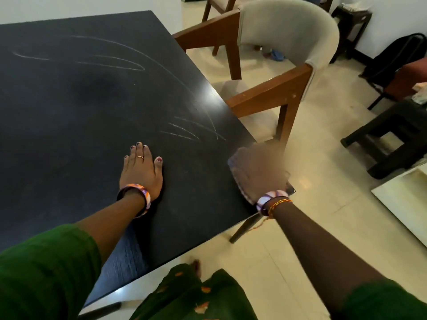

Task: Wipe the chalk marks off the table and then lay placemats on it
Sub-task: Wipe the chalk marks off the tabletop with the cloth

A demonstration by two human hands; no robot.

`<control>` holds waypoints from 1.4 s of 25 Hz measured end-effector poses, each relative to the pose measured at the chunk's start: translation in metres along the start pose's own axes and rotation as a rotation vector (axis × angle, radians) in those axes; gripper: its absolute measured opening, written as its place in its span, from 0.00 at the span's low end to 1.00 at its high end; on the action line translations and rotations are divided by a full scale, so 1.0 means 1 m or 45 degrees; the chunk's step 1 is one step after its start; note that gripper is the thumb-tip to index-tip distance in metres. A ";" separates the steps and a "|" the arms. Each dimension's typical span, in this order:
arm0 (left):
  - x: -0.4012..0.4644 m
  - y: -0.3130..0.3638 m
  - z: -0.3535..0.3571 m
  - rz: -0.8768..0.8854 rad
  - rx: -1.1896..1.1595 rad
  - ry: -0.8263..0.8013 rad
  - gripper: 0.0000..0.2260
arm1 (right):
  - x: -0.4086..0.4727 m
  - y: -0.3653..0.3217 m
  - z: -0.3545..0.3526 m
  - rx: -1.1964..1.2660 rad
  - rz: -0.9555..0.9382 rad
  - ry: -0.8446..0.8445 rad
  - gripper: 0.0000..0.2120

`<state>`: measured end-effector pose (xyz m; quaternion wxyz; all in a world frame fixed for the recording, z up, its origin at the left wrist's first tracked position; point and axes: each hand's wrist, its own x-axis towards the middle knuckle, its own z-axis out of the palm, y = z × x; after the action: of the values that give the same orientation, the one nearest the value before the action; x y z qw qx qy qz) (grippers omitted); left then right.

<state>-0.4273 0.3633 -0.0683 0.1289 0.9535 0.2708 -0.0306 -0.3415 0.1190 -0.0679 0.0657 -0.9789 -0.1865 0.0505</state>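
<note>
A black table (69, 112) carries white chalk marks: long curved lines (111, 58) toward the far side and a cluster of short strokes (191, 130) near the right edge. My left hand (141, 169) lies flat on the tabletop, fingers spread, holding nothing. At the table's near right corner my right hand (258, 172) is motion-blurred and rests on a greyish cloth (240, 183) that shows around and under it. The cloth's shape is hard to make out. No placemats are in view.
A wooden chair with a beige padded back (288, 38) stands against the table's right edge. A second chair (219, 5) is farther back. Dark stools (392, 139) and a black bag (397, 56) stand on the tiled floor at right.
</note>
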 end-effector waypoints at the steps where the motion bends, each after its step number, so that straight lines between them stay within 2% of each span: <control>1: 0.000 0.000 0.000 -0.002 0.002 0.002 0.26 | 0.000 0.011 -0.001 -0.010 0.092 -0.001 0.32; 3: 0.000 0.000 0.001 0.005 0.010 -0.001 0.27 | -0.010 0.004 0.002 -0.032 0.124 0.011 0.32; 7: 0.004 0.001 0.000 0.007 0.069 -0.007 0.29 | -0.028 -0.058 0.011 -0.010 -0.336 -0.047 0.31; 9: 0.005 0.001 0.000 -0.005 0.078 -0.009 0.30 | -0.012 -0.062 0.011 -0.036 -0.467 -0.081 0.29; 15: 0.008 0.003 0.001 -0.021 0.068 -0.005 0.31 | 0.068 -0.008 -0.002 -0.086 -0.167 -0.050 0.29; 23: 0.009 0.007 0.003 -0.102 0.044 0.004 0.29 | 0.130 -0.052 -0.002 -0.114 -0.296 -0.040 0.28; 27: -0.009 0.007 0.006 -0.300 -0.025 0.085 0.28 | 0.151 -0.120 0.003 -0.100 -0.551 -0.074 0.27; 30: -0.032 0.010 0.012 -0.465 -0.056 0.133 0.27 | 0.127 -0.151 0.009 -0.109 -0.879 -0.117 0.27; 33: -0.064 0.020 0.019 -0.612 -0.096 0.187 0.27 | 0.086 -0.121 0.009 -0.091 -1.178 -0.135 0.26; 35: -0.089 0.032 0.024 -0.666 -0.107 0.195 0.27 | 0.066 -0.075 0.003 -0.082 -1.271 -0.147 0.27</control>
<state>-0.4861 0.2852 -0.0725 0.1351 0.8446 0.5176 0.0205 -0.3073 0.2130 -0.0650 0.0411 -0.7676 -0.6367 0.0613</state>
